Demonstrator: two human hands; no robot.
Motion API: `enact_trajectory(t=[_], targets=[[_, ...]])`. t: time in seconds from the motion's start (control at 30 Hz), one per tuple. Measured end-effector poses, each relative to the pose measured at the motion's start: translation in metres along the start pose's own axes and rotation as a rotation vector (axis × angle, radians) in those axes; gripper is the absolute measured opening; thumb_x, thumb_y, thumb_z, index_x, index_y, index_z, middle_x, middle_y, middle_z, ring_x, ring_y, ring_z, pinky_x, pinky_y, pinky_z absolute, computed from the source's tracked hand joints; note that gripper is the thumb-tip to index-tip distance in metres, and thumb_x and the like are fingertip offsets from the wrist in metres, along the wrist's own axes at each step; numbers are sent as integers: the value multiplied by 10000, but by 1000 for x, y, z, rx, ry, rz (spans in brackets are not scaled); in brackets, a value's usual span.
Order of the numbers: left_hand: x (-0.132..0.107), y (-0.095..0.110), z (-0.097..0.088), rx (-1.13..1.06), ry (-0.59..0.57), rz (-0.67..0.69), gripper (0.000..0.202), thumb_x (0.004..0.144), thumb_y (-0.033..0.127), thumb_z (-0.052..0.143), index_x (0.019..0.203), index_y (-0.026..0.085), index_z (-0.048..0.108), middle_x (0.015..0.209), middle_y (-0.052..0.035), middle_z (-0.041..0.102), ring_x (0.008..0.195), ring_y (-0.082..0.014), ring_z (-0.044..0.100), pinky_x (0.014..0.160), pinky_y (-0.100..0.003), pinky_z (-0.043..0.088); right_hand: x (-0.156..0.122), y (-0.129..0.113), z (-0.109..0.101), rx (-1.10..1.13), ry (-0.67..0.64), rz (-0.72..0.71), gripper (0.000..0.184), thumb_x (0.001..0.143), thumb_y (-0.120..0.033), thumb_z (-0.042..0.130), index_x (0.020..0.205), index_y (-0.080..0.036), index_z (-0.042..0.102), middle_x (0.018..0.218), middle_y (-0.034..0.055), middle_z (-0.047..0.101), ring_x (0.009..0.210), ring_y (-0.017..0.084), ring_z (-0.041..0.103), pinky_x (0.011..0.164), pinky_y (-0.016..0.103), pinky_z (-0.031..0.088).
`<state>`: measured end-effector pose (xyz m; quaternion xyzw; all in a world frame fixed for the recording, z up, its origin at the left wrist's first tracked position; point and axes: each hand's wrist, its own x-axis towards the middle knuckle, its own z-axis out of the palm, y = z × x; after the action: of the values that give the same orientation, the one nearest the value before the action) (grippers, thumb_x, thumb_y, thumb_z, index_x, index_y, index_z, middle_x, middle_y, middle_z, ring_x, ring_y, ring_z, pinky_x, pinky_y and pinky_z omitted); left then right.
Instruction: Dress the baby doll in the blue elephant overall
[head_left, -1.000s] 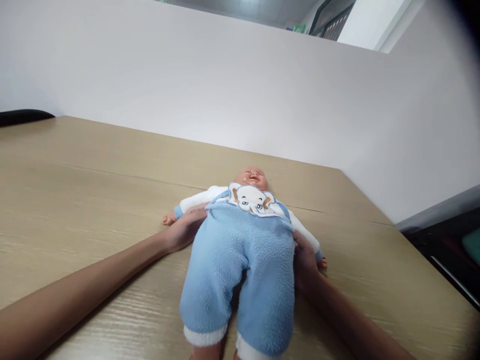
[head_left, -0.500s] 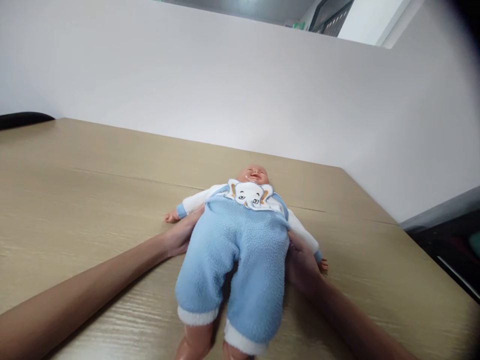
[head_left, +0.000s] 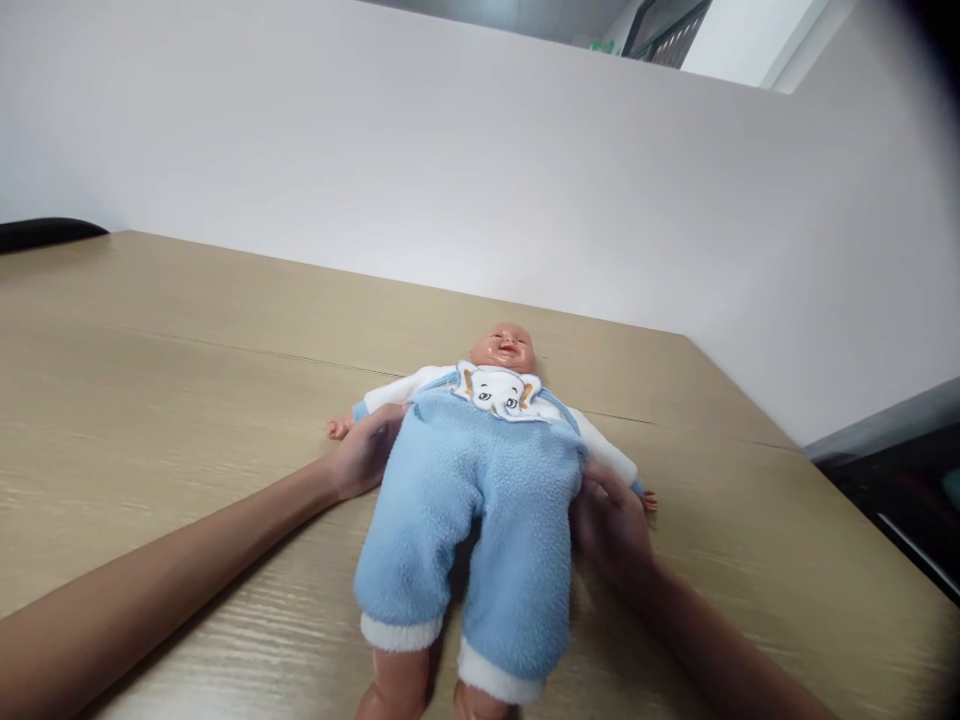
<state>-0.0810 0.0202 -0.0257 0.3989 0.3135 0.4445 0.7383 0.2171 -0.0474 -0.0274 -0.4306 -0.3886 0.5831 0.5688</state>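
Observation:
A baby doll lies on its back on the wooden table, head away from me, arms spread and legs toward me. It wears fluffy light blue overalls with white cuffs and an elephant-face bib over a white top. My left hand is closed on the overalls at the waist on the left, its fingertips partly hidden by the cloth. On the other side, my right hand grips the overalls at the right hip, fingers curled and partly hidden behind the fabric.
The wooden table stretches out on both sides of the doll and back to a pale wall. A black curved object shows at the far left edge. Dark items stand beyond the table's right edge.
Both hands have shifted slightly at the sides of the overalls, and more of their fingers shows. The waist cloth is pulled a little wider. The doll stays in about the same place.

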Motion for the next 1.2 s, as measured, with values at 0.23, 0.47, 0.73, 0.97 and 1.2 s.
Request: enact_trajectory(t=[0.23, 0.47, 0.73, 0.97, 1.2], targets=[[1, 12, 6, 136, -137, 148, 417, 822, 476, 832, 1099, 167, 789, 1001, -87, 774, 920, -270, 686, 866, -357, 488, 5, -14, -4, -81, -106, -11, 208, 846, -419, 748, 990, -272, 718, 1068, 24, 749, 1094, 291, 658, 966, 383, 532], [2, 14, 11, 406, -26, 175, 385, 932, 553, 762, 1090, 213, 671, 1004, -18, 683, 918, -206, 597, 848, -311, 451, 20, -41, -1, -473, -178, -122, 280, 977, -549, 716, 984, -280, 640, 897, -31, 623, 864, 175, 564, 811, 253, 471], [9, 10, 0, 588, -33, 264, 362, 1029, 588, 613, 1059, 228, 632, 1042, -9, 642, 968, -207, 569, 877, -300, 441, 51, -53, 4, -663, -255, 64, 499, 942, -648, 722, 1297, -299, 694, 1429, 47, 712, 1403, 317, 584, 1197, 426, 438], [13, 3, -4, 480, 38, 338, 401, 997, 609, 662, 1037, 211, 669, 976, -5, 615, 901, -182, 543, 807, -279, 417, 63, -72, 39, -667, -377, -24, 418, 970, -621, 692, 1190, -268, 740, 1246, 39, 779, 1218, 290, 679, 1051, 382, 530], [16, -1, -5, 518, 312, 576, 370, 1011, 586, 646, 1014, 218, 613, 876, 19, 566, 832, -167, 531, 816, -287, 445, 104, -59, 40, -809, -195, -176, 444, 874, -671, 666, 962, -237, 649, 877, 29, 694, 813, 230, 636, 790, 381, 519]])
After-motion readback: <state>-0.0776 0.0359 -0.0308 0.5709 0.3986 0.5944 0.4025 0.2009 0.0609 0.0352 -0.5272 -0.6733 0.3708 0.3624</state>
